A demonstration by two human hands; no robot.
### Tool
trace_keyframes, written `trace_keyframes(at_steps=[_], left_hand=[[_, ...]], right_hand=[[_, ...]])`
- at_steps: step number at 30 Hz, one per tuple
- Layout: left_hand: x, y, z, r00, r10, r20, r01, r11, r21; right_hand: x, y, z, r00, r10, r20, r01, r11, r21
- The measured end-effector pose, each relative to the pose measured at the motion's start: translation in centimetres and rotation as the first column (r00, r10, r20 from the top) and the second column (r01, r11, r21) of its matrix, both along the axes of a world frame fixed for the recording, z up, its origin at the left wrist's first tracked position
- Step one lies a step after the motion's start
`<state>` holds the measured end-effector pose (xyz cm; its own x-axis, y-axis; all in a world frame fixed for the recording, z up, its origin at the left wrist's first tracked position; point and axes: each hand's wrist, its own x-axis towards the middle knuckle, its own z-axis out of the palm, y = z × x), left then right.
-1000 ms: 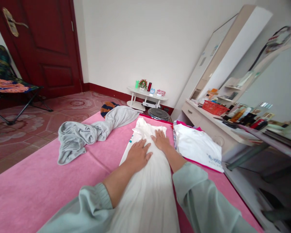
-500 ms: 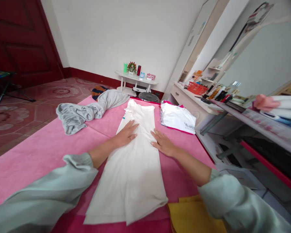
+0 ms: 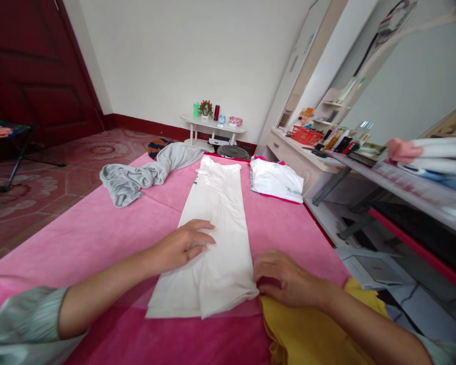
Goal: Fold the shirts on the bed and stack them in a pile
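A white shirt [image 3: 220,253] lies lengthwise on the pink bed cover [image 3: 167,205], folded into a long strip with a rumpled far end. My left hand [image 3: 188,243] rests over its left side, fingers apart and holding nothing. At the near right corner of the shirt, my right hand [image 3: 289,279] is closed with bent fingers, pinching the fabric's edge. Beneath that wrist is a mustard-yellow cloth [image 3: 307,324], partly hidden by my forearm.
A crumpled grey garment [image 3: 133,177] lies far left, and a stack of folded white clothes [image 3: 276,178] sits far right. Beyond the bed is a small white table [image 3: 213,123]. A dressing table with bottles and a red basket [image 3: 307,135] stands at the right.
Both hands have come back toward me along the shirt. My right hand has gone from lying flat at its edge to pinching the near right corner.
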<state>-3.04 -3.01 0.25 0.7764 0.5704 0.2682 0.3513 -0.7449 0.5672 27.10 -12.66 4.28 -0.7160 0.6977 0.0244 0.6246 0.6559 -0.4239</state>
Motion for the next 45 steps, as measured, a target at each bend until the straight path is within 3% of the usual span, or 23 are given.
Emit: trace_keyframes(at_steps=[4, 8, 11, 14, 18, 22, 24, 26, 28, 31, 34, 38, 42, 45], left_hand=[[4.7, -1.0, 1.7, 0.989, -0.147, -0.004, 0.147, 0.988, 0.043], [8.7, -0.9, 2.1, 0.936, -0.311, -0.167, 0.336, 0.929, 0.153], [10.2, -0.7, 2.1, 0.876, -0.393, -0.28, 0.443, 0.885, 0.144], [10.3, -0.5, 2.2, 0.884, -0.424, -0.198, 0.447, 0.89, 0.093], [8.8, -0.6, 2.6, 0.916, -0.401, 0.031, 0.401, 0.916, 0.0], [4.9, -0.4, 3.0, 0.959, -0.283, -0.014, 0.283, 0.959, 0.01], [1.8, 0.6, 2.8, 0.982, -0.162, -0.094, 0.169, 0.983, 0.078], [-1.4, 2.0, 2.4, 0.986, -0.046, -0.163, 0.074, 0.983, 0.169], [-4.3, 3.2, 1.7, 0.977, 0.017, -0.212, 0.033, 0.973, 0.229], [-6.7, 3.7, 0.9, 0.975, -0.003, -0.223, 0.057, 0.97, 0.235], [-6.9, 2.9, 0.5, 0.98, -0.07, -0.186, 0.112, 0.968, 0.226], [-6.0, 1.8, 0.4, 0.979, -0.144, -0.144, 0.174, 0.959, 0.222], [-5.6, 1.3, 1.4, 0.978, -0.194, -0.082, 0.204, 0.968, 0.149], [-5.5, -0.2, 3.5, 0.982, -0.179, -0.054, 0.182, 0.981, 0.071]], right_hand=[[-1.0, -1.4, 0.0, 0.998, -0.061, 0.004, 0.061, 0.998, 0.031], [-1.6, -1.9, -0.5, 0.992, -0.129, 0.007, 0.128, 0.989, 0.073], [-2.0, -2.4, -0.4, 0.981, -0.194, 0.033, 0.191, 0.978, 0.079], [-2.8, -3.6, 0.0, 0.95, -0.311, -0.002, 0.311, 0.949, 0.057], [-4.4, -5.3, 0.8, 0.919, -0.386, -0.081, 0.38, 0.922, -0.077], [-3.9, -4.5, 1.5, 0.979, -0.203, 0.018, 0.201, 0.947, -0.249], [-2.9, -3.1, 1.8, 0.97, -0.235, 0.063, 0.243, 0.958, -0.152], [-1.8, -1.5, 1.9, 0.958, -0.27, 0.094, 0.268, 0.963, 0.03], [-1.1, -0.2, 1.7, 0.971, -0.183, 0.151, 0.16, 0.975, 0.152], [-0.9, 1.0, 0.5, 0.969, 0.023, 0.245, -0.073, 0.978, 0.195], [-1.3, 1.7, -1.1, 0.951, 0.124, 0.282, -0.178, 0.968, 0.175], [-1.9, 2.1, -2.1, 0.962, 0.114, 0.246, -0.155, 0.976, 0.154], [-2.0, 1.8, -0.8, 0.985, 0.101, 0.139, -0.118, 0.986, 0.121], [-2.3, 0.3, 0.8, 0.998, 0.053, 0.023, -0.055, 0.991, 0.119]])
